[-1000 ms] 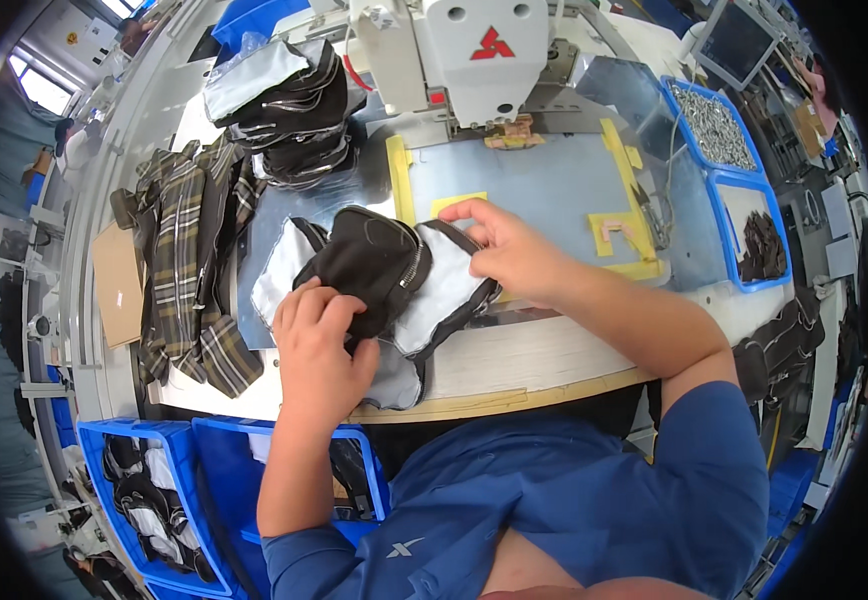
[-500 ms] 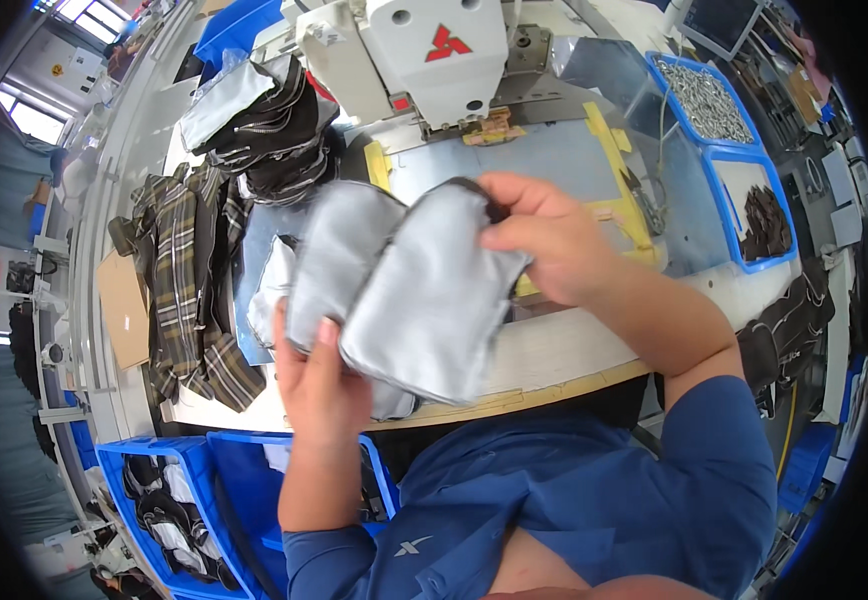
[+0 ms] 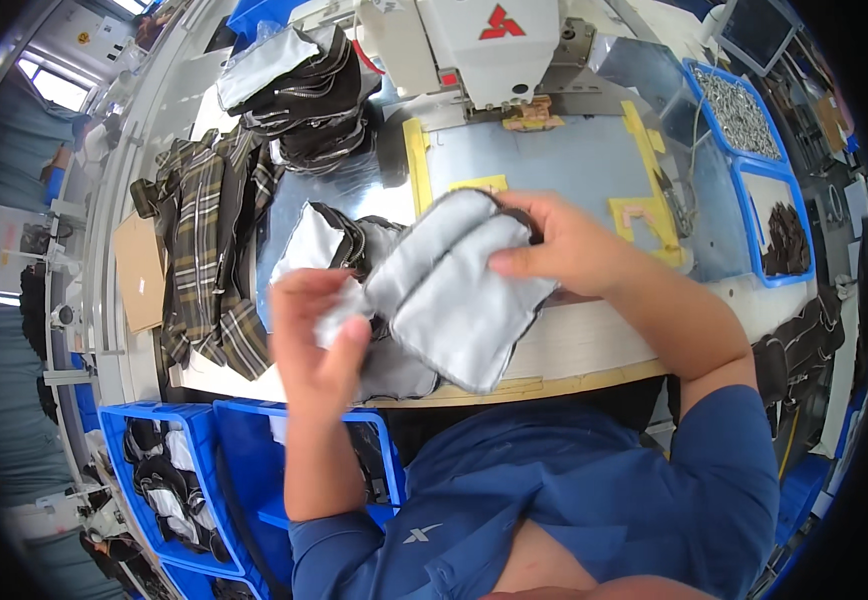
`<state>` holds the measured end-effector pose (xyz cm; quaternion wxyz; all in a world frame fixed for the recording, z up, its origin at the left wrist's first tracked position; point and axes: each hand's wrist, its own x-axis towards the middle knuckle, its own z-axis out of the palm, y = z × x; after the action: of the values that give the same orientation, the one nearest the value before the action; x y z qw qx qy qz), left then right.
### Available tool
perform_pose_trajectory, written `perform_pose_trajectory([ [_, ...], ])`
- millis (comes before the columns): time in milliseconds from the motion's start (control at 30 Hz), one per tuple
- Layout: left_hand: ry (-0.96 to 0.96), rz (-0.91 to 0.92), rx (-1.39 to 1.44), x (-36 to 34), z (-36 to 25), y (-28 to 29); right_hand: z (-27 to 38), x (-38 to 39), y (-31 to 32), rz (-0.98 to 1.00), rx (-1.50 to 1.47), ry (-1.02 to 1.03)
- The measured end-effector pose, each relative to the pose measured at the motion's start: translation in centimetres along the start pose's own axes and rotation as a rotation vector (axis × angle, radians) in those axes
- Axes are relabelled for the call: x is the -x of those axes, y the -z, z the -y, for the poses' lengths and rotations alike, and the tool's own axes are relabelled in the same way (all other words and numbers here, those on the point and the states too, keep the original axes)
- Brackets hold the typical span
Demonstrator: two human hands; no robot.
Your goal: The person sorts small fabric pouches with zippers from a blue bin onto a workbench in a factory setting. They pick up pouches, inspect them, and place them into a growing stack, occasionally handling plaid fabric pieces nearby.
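My right hand (image 3: 564, 245) grips a fabric piece (image 3: 464, 310) showing pale grey lining and dark edges, thumb on top. My left hand (image 3: 319, 335), smeared by motion, is at its left side, with pale cloth between thumb and fingers; whether it grips is unclear. Beneath and left lie further dark-edged lining pieces (image 3: 309, 240) on the metal work surface. Above stands a white machine head (image 3: 504, 60) over a metal plate (image 3: 534, 155) edged with yellow tape.
Stacked dark zippered pieces (image 3: 304, 125) sit at back left, beside plaid cloth (image 3: 209, 250) and cardboard (image 3: 136, 280). Blue trays of small metal parts (image 3: 734, 110) and dark pieces (image 3: 784, 235) are at right. Blue crates (image 3: 204, 480) with fabric stand below the table's left edge.
The piece was turned from its dark zippered face to the pale lining. Since half a second ago it has moved rightward, and my left hand's fingers have shifted up off its front corner.
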<state>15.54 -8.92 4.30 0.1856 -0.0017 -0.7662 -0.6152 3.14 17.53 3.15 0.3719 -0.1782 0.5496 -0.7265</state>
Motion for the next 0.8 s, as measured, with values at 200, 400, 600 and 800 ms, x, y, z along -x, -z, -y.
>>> perform_pose_trajectory([
  [200, -0.019, 0.122, -1.124, -2.2, 3.5, 5.9, -0.2, -1.1, 0.7, -0.08, -0.098, -0.028],
  [400, -0.209, -0.338, -0.678, -1.8, -1.2, 0.3, -2.7, -2.1, 1.4, -0.143, -0.239, -0.097],
  [600, -0.588, 0.501, -0.869, 0.2, -0.4, -7.9, -0.9, -1.6, 1.7, -0.08, -0.557, -0.142],
  [800, -0.581, 0.447, -0.748, 1.4, -0.2, -8.7, -0.5, 2.3, 3.4, -0.173, 0.199, 0.015],
])
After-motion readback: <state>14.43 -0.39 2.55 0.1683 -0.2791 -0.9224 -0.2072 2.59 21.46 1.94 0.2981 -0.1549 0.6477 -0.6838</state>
